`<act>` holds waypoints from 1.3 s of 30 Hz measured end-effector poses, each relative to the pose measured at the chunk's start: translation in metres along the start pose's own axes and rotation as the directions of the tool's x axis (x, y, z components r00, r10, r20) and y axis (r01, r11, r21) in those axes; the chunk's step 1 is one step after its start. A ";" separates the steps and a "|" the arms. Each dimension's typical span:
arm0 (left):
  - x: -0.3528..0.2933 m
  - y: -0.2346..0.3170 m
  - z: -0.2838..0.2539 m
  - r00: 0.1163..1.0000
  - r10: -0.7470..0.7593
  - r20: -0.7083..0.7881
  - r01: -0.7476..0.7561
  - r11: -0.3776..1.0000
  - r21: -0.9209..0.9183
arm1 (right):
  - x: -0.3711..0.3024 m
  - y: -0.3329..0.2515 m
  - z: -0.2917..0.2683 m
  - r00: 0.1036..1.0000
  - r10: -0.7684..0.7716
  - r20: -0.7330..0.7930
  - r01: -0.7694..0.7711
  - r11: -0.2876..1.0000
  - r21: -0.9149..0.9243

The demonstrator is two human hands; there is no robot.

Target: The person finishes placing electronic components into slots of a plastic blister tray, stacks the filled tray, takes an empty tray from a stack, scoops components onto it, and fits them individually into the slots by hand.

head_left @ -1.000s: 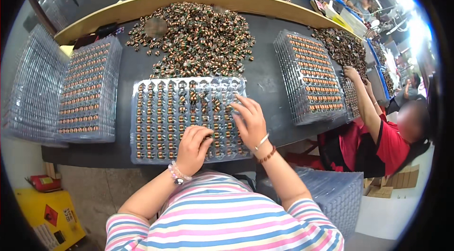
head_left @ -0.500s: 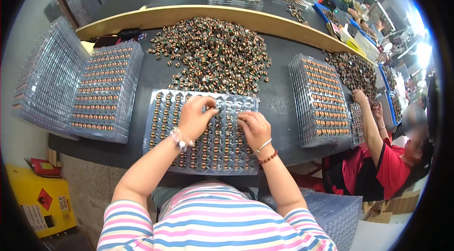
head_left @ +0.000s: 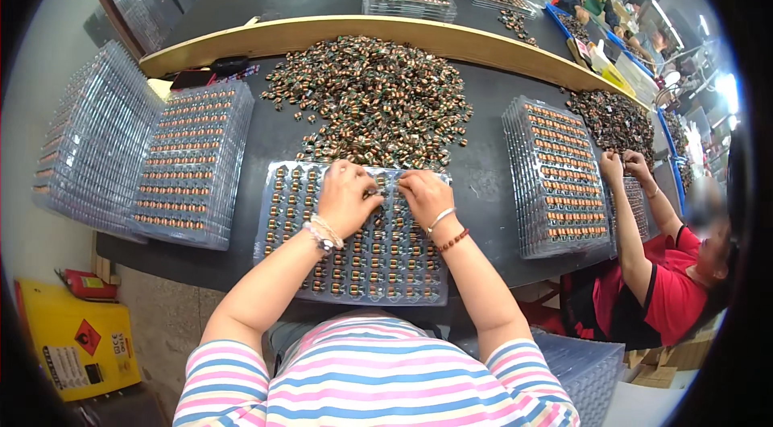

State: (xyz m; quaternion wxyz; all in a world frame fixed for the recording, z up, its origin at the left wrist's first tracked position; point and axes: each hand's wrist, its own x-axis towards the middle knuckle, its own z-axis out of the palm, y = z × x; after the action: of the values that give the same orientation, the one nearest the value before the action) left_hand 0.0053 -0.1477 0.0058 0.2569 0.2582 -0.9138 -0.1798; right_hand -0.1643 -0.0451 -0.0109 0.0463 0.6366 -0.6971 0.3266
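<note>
While my left hand (head_left: 348, 198) and right hand (head_left: 427, 195) curl near twelve o'clock on the tray (head_left: 386, 301), grip unclear, the coils (head_left: 374, 105) look light, stiff, best side-pinched.

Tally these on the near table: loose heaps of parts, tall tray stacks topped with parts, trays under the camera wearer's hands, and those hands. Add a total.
Heaps: 2 (middle heap, right heap)
Stacks: 2 (left stack, right stack)
Tray: 1
Hands: 2 (left hand, right hand)
Total: 7
</note>
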 end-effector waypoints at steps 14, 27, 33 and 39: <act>0.019 0.010 0.002 0.993 -0.105 -0.051 0.083 0.940 -0.331 | -0.027 -0.106 -0.224 0.960 0.268 -0.083 0.110 -0.088 0.990; 0.045 0.027 0.057 0.962 0.274 -0.007 -0.272 0.950 -0.153 | -0.071 -0.176 -0.221 0.936 0.170 -0.308 0.346 -0.281 0.895; 0.038 0.023 0.053 0.934 0.353 -0.062 -0.354 0.935 -0.007 | -0.047 -0.186 -0.209 0.907 0.080 -0.413 0.406 -0.427 0.808; 0.048 0.041 0.044 0.959 0.215 0.186 -0.226 0.973 0.037 | -0.042 -0.145 -0.193 0.925 0.335 -0.179 0.192 -0.006 0.981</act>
State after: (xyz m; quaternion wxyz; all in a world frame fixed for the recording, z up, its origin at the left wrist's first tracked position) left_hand -0.0704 -0.1333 0.0070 0.1839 0.1446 -0.9612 -0.1459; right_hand -0.0918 0.0933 0.1775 -0.3060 0.3680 -0.2677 0.8362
